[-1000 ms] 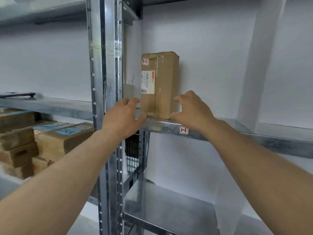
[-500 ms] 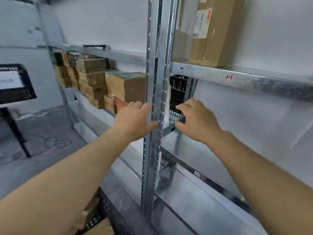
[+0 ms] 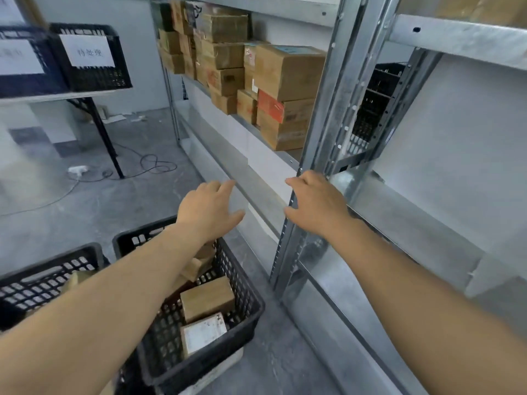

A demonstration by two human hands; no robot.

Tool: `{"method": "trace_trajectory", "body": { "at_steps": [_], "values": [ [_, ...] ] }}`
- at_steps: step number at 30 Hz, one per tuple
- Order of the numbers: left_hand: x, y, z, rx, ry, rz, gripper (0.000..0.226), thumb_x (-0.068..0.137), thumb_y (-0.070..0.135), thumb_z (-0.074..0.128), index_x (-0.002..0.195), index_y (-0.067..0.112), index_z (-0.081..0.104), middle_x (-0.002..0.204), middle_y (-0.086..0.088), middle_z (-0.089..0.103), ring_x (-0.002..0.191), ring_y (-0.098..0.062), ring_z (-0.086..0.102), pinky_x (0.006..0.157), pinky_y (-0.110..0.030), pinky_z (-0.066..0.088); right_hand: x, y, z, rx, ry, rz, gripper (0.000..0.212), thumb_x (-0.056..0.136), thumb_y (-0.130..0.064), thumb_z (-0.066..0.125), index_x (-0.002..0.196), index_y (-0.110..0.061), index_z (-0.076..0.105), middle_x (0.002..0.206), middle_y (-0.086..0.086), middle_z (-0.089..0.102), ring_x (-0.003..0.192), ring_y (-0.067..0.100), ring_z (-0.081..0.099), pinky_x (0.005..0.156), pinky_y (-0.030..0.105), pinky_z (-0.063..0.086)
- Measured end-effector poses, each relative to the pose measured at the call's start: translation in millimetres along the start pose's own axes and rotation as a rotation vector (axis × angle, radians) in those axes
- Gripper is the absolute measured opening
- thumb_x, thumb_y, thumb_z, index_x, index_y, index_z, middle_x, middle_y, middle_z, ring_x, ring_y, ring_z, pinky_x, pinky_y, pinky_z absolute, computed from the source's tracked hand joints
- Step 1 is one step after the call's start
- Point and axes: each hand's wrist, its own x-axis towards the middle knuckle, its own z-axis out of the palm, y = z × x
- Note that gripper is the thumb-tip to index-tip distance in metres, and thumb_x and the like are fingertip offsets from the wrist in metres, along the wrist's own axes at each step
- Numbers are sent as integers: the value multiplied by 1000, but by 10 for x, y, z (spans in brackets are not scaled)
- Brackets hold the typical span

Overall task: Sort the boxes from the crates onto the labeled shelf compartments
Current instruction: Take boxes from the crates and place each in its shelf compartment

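My left hand [image 3: 209,208] hangs in the air above the far end of a black crate [image 3: 242,283] on the floor, fingers relaxed and holding nothing. My right hand [image 3: 315,203] is also empty, spread in front of the metal shelf upright [image 3: 322,132]. Inside the crate lie several cardboard boxes, among them a plain brown box [image 3: 207,300] and a box with a white label [image 3: 204,333]. A second black crate [image 3: 45,277] stands to the left, partly hidden by my left arm. Stacked brown boxes [image 3: 256,81] fill the shelf compartment left of the upright.
Galvanised shelves [image 3: 413,232] run along the right wall. A black labelled crate [image 3: 94,57] and a dark blue one [image 3: 20,61] sit on a folding table at the back left. A cable [image 3: 154,163] lies on the grey concrete floor. Another black crate [image 3: 376,95] stands behind the upright.
My view has swung down and left from the upper shelf with the tall box to the floor crates. Both hands have dropped away from the shelf, empty.
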Motion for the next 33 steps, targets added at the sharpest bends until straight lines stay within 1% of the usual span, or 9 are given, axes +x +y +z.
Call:
{"method": "trace_trajectory", "body": {
  "at_steps": [4,7,11,13,18,21,25,29,33],
  "values": [
    [-170,-355,160,-20,-37,-62,63,90,51,50,142,19,33,135,-6,49,123,-27,45,92,-39,43,170,-341,255,13,-74,-41,48,90,-33,53,132,-13,46,131,9,43,122,28,41,88,36,42],
    [-280,-703,258,-30,-88,-131,66,90,51,50,144,20,31,136,-6,48,125,-27,45,94,-39,43,343,-623,402,6,-123,-87,50,91,-34,52,135,-13,44,132,9,42,122,28,40,90,37,41],
    [-371,-1213,315,-20,-145,-210,64,89,52,49,143,23,30,133,-6,50,122,-26,46,91,-39,45,601,-974,547,-4,-164,-131,47,90,-34,53,132,-14,45,129,9,43,119,28,42,85,36,41],
    [-376,-1445,321,-19,-152,-242,62,89,52,49,142,22,33,134,-5,49,123,-25,46,91,-39,45,737,-1126,621,-10,-183,-150,48,89,-33,53,133,-13,45,130,9,43,121,29,41,88,37,43],
    [-302,-1874,395,-47,-188,-276,66,89,54,48,145,23,29,139,-4,46,128,-24,43,93,-38,44,1049,-1440,786,-7,-226,-158,52,90,-34,53,137,-15,42,133,8,42,124,28,39,93,38,42],
    [-261,-2036,480,-57,-198,-288,68,89,54,49,146,23,28,140,-3,45,128,-23,42,92,-38,44,1182,-1538,915,-8,-255,-145,54,90,-33,53,140,-15,40,134,9,42,126,28,39,94,38,42],
    [-200,-2145,658,-83,-260,-330,70,90,55,50,146,22,26,141,-5,44,128,-25,42,90,-39,46,1347,-1566,1128,-14,-315,-128,53,91,-33,52,139,-15,41,134,8,42,126,26,39,95,40,45],
    [-29,-2148,840,-102,-281,-359,69,89,55,49,145,21,28,143,-7,43,128,-24,42,92,-38,45,1581,-1480,1377,9,-354,-140,54,91,-33,53,141,-16,40,132,7,43,123,25,41,91,38,47],
    [221,-2098,1098,-130,-313,-398,64,89,55,48,141,21,33,135,-6,49,123,-24,46,87,-38,46,1890,-1319,1687,11,-410,-171,53,90,-34,54,139,-19,41,128,6,44,116,24,45,84,36,46]
  ]
}}
